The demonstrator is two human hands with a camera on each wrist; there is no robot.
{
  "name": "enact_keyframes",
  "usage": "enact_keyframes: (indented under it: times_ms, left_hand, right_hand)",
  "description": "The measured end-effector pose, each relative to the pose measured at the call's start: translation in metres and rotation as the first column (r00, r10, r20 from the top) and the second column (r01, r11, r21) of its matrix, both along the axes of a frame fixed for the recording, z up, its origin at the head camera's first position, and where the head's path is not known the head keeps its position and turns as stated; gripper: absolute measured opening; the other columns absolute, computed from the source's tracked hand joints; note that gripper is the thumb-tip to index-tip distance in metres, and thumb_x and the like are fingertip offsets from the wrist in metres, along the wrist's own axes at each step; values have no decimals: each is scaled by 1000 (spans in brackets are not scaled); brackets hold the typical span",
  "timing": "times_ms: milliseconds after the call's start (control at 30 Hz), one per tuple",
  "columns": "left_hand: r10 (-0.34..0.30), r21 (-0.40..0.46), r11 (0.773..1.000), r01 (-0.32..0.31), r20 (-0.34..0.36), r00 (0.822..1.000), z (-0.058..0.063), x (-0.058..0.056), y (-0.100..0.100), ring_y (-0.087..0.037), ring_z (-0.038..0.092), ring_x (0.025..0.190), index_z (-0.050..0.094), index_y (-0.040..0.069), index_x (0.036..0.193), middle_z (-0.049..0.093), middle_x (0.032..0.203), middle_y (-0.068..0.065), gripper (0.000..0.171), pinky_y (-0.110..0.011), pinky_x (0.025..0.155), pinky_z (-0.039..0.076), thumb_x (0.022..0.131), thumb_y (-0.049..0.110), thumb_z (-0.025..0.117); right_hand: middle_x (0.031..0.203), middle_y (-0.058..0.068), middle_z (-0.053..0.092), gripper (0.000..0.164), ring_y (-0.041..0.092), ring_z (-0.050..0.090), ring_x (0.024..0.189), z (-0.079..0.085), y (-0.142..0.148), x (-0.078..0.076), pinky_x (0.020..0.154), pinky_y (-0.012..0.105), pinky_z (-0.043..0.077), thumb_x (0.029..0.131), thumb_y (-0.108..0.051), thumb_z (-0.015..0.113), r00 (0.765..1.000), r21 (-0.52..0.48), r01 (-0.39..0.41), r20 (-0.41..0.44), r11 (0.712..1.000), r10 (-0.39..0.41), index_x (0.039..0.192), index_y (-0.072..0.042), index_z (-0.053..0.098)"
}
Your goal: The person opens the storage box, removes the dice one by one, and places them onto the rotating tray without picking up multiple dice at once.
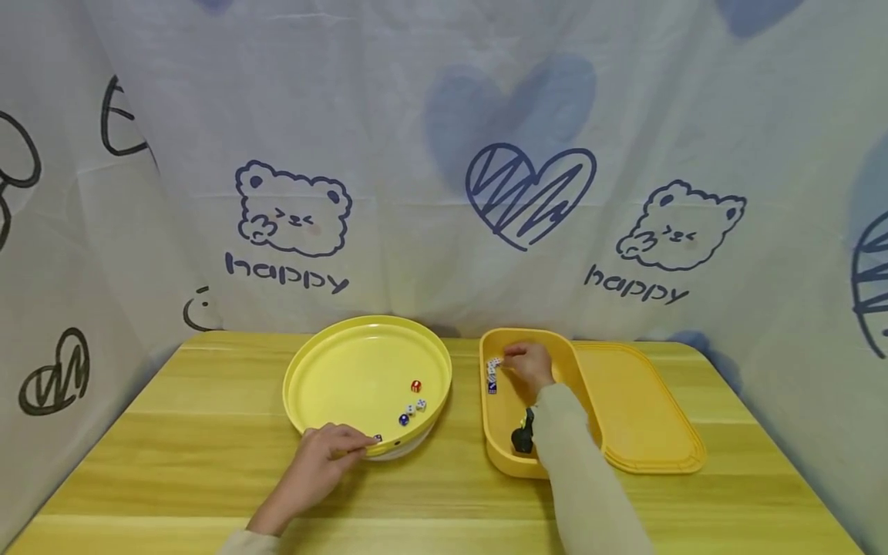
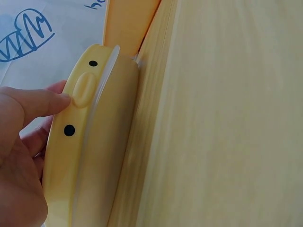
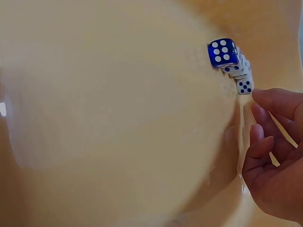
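Note:
My left hand (image 1: 326, 459) grips the near rim of a round yellow tray (image 1: 298, 385). In the left wrist view the thumb presses its outer wall; the other fingers are behind the rim, partly hidden. A small die (image 1: 378, 438) lies at those fingertips inside. Also in the tray are a red die (image 1: 416, 385), a blue die (image 1: 404, 420) and two white dice (image 1: 421, 405). Inside an orange tub (image 1: 489, 439), my right hand (image 1: 530, 364) touches a white die (image 3: 245, 86) with one fingertip. That die ends a row of white dice fronted by a larger blue die (image 3: 223, 53).
A dark rounded object (image 1: 523, 439) sits in the tub's near end, partly hidden by the right sleeve (image 1: 576, 455). An orange lid (image 1: 645, 408) lies flat to the tub's right. Behind the wooden table (image 1: 208, 455) hangs a printed white cloth (image 1: 402, 231).

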State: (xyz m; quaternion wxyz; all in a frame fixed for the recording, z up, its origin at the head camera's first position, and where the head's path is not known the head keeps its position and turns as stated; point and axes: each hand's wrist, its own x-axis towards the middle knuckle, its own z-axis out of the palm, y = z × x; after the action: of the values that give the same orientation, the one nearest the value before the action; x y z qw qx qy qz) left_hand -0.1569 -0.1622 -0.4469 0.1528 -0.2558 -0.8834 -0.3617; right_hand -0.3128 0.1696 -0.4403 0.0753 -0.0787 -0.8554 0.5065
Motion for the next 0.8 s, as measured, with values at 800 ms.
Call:
enact_keyframes:
  times_ms: [800]
  left_hand:
    - [-13,3,1000,13,3,1000,2,-3,-4,-8,59,84,77,14,97,72,93,8,20,-35,75,33,81,3,74]
  right_hand:
    - [90,14,69,12,29,60,85,5,-3,-4,79,41,49,81,-3,70,994,298,-108,26,948,105,91,4,71]
